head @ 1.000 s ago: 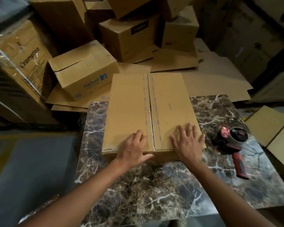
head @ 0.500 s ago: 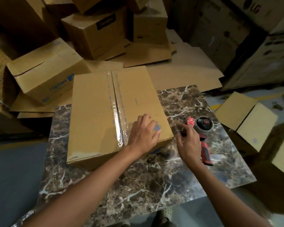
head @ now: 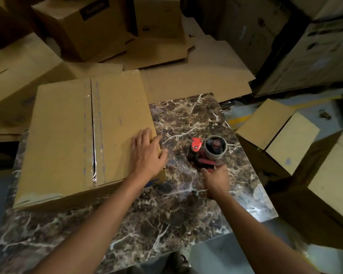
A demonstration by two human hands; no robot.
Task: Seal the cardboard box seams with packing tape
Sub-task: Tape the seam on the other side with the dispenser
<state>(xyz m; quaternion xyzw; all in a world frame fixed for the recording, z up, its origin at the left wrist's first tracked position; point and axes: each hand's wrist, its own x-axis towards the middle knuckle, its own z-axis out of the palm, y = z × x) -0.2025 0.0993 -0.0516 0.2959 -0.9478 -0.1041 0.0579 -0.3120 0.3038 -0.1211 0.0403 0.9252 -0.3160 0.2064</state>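
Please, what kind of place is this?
Probably a warehouse or packing area: stacked cardboard boxes and flattened cardboard surround a marble-patterned table, where a tape dispenser lies beside a box.

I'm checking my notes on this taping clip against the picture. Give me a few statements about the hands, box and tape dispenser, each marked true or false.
1. The left hand lies flat on the cardboard box at its near right corner. True.
2. The right hand is pressing on the box top. False: it is on the marble table, closed around the handle of the tape dispenser.
3. The dispenser rests on the table to the right of the box. True.
4. The box's centre seam has no tape on it. False: a clear strip already runs along it.
5. The box flaps stand open. False: they lie shut, meeting at the seam.
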